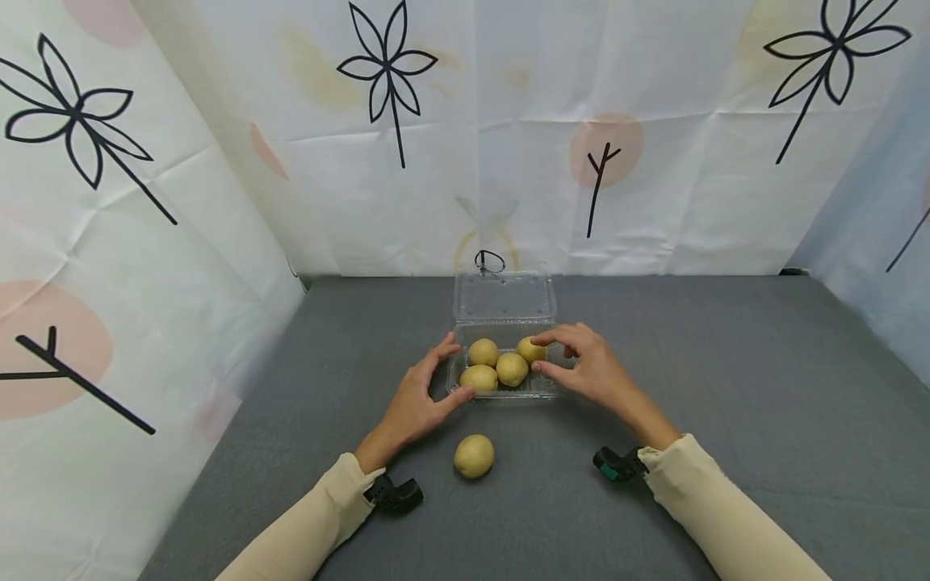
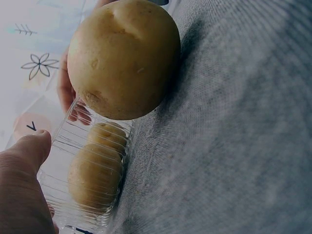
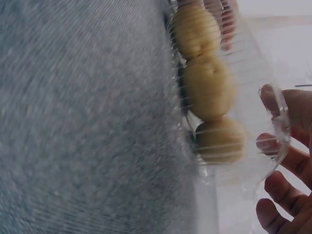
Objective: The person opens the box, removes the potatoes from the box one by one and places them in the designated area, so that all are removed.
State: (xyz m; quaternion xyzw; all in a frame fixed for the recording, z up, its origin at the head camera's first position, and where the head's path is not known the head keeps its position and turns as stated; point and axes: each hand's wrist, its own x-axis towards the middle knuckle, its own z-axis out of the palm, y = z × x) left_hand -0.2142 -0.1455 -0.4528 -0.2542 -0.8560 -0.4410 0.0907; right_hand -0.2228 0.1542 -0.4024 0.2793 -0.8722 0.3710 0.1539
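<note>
A clear plastic clamshell container (image 1: 506, 395) stands with its lid raised at the back, several yellow potatoes (image 1: 512, 369) inside. My left hand (image 1: 416, 403) holds the container's left end, thumb at the front rim and fingers along the far side. Over the right end is my right hand (image 1: 592, 367), its thumb and fingers spread apart. In the head view its index finger overlaps the back-right potato (image 1: 530, 349); the right wrist view has the fingertips at the rim, apart from the potatoes (image 3: 209, 87). One loose potato (image 1: 474, 457) lies on the grey cloth in front, large in the left wrist view.
Grey cloth (image 1: 726, 387) covers the table. A white patterned sheet (image 1: 523, 161) hangs behind it and along both sides. The transparent lid (image 1: 504, 297) leans back toward this sheet. Each wrist carries a black camera (image 1: 617, 466).
</note>
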